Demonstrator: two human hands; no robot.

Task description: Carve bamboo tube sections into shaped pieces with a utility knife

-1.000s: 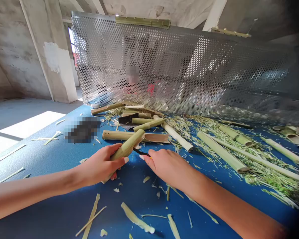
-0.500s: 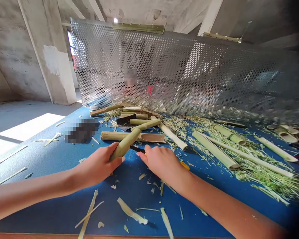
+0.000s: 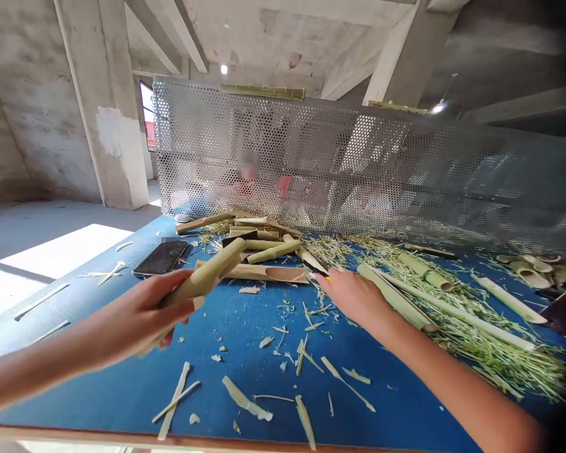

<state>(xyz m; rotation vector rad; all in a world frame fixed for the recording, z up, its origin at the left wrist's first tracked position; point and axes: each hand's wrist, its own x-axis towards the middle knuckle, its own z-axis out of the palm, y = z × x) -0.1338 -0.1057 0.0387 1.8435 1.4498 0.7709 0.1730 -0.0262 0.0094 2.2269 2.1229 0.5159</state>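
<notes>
My left hand [image 3: 136,314] is closed round a short green bamboo stick [image 3: 207,274] and holds it tilted above the blue table [image 3: 245,340]. My right hand [image 3: 353,292] reaches forward over the table, close to a long bamboo piece [image 3: 396,299]. Its fingers are curled on a knife [image 3: 324,275], of which only a bit of yellow handle and a dark tip show. Thin bamboo peelings [image 3: 245,399] lie scattered under both arms.
A pile of cut bamboo pieces [image 3: 259,242] and a black phone [image 3: 161,257] lie at the back left. Green shavings [image 3: 476,340] cover the right side. A perforated metal screen [image 3: 382,170] stands behind the table, and a person [image 3: 249,176] sits beyond it. The table's front edge [image 3: 99,434] is near.
My two hands have parted. The left has drawn the bamboo stick back to the left, and the right has moved with the knife to the right, towards the long bamboo. The camera has tilted up.
</notes>
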